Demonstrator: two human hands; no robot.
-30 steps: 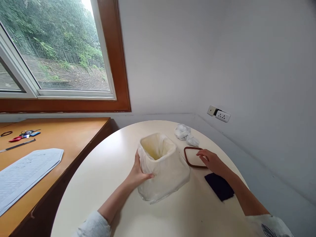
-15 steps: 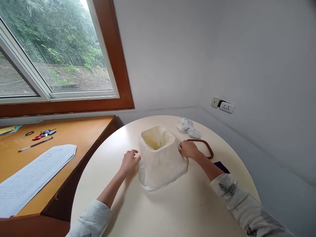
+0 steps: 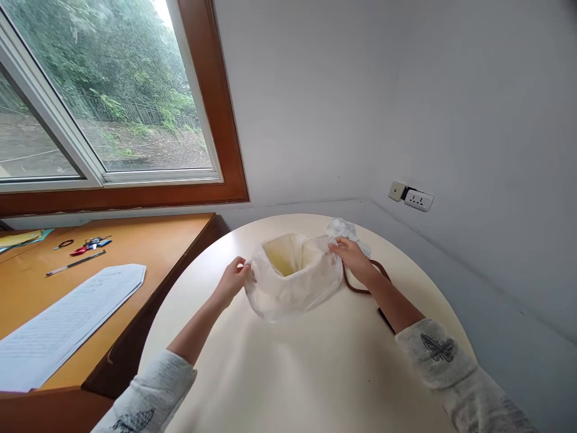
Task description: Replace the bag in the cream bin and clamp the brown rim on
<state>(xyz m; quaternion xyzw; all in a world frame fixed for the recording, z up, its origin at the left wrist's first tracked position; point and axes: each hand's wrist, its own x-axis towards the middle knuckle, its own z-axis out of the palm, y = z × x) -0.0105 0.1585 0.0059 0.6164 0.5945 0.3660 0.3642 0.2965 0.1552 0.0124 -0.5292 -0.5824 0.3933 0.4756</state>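
Observation:
A translucent white plastic bag [image 3: 288,294] lines a pale, square-mouthed bin [image 3: 283,263], its loose skirt folded over the rim and flaring around the outside. On the left, my left hand [image 3: 234,276] pinches the bag's edge. My right hand [image 3: 351,255] grips the edge on the opposite side, fingers closed on the film. The bin's outer walls are mostly covered by the bag. Beneath my right forearm lies a brown rounded frame [image 3: 356,290], partly hidden by the arm.
Crumpled white plastic [image 3: 341,227] lies behind my right hand. A dark flat item [image 3: 385,319] is half hidden under my right forearm. The round table [image 3: 288,385] adjoins a wooden desk [image 3: 157,234] holding papers [image 3: 81,319], a pen [image 3: 76,263] and keys [image 3: 92,244]. Walls stand behind and right.
Both hands have risen with the bag's lower edge, lifting the skirt off the table and spreading it sideways. The view has shifted slightly.

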